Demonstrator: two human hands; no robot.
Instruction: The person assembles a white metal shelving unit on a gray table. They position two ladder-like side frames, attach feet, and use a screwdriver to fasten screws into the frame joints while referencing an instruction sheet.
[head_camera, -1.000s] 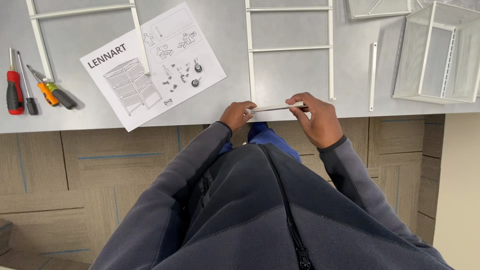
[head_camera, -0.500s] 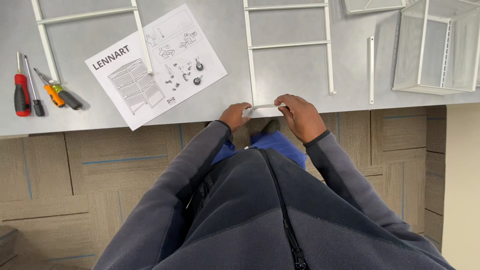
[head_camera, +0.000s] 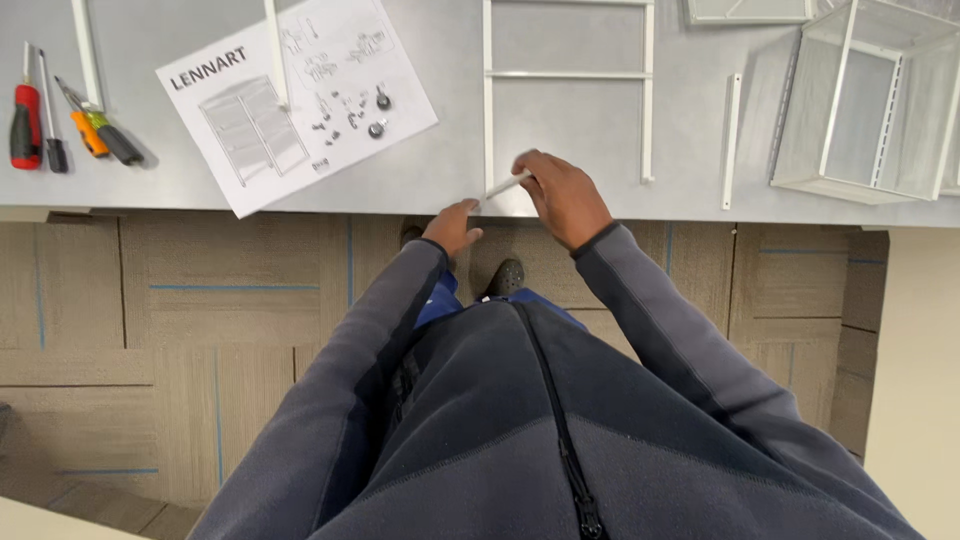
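My right hand grips a short white metal rod at the near edge of the grey table. The rod slants from my right fingers down toward my left hand, whose fingertips touch or pinch its lower end at the table edge. Just beyond the hands lies a white ladder-like metal frame, flat on the table.
A paper instruction sheet with small black fittings on it lies to the left. Screwdrivers rest at the far left. A white mesh basket and a loose white bar are at the right. Another white frame is upper left.
The rod went from lying level between both hands to slanting, with my right hand raised onto the table and my left hand lower. The view has shifted closer.
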